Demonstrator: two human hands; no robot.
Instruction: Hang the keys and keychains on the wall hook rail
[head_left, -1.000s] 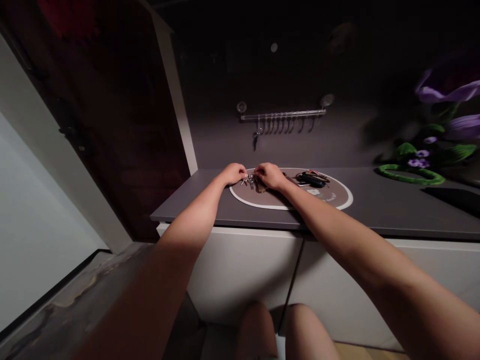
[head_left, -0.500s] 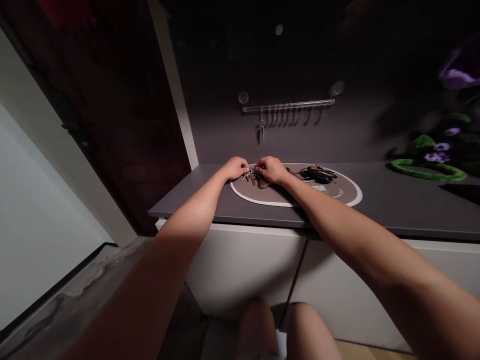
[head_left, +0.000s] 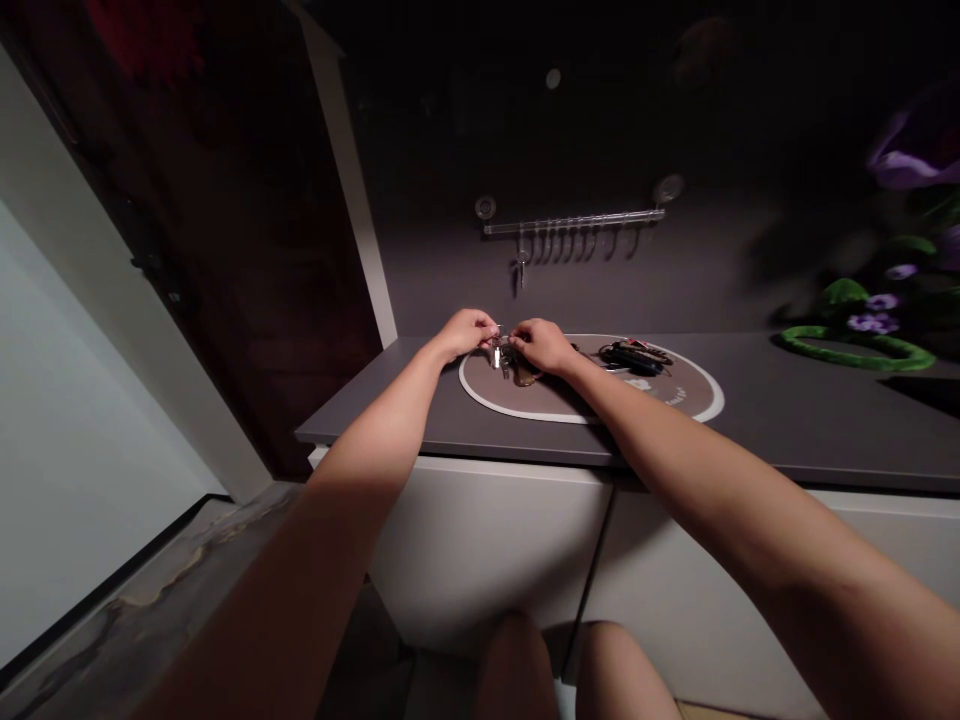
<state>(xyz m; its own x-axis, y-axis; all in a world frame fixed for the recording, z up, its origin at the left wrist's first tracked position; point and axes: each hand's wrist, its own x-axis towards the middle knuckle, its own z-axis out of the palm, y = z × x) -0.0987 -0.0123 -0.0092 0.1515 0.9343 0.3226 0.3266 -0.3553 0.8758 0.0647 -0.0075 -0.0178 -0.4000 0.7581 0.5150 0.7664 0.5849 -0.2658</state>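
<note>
Over the left end of an oval brown mat (head_left: 555,408) with a white border, both my hands pinch at a bunch of keys (head_left: 501,358). My left hand (head_left: 466,336) has its thumb and fingertips closed on the bunch from the left. My right hand (head_left: 541,345) grips it from the other side, fingers curled. Several metal keys dangle between the two hands, and a brownish tag (head_left: 524,377) shows below my right fingers. Exactly which ring or key each fingertip holds is too small to make out.
On the mat's right lies a dark pile of cords and small items (head_left: 636,357). A clear hook rail (head_left: 574,222) is fixed to the wall, with a single key (head_left: 523,272) hanging at its left. Purple flowers and a green ring (head_left: 855,350) stand at the right.
My hands have lifted the bunch slightly, and its keys hang turned differently, one now catching the light. The view has tilted up a little.
</note>
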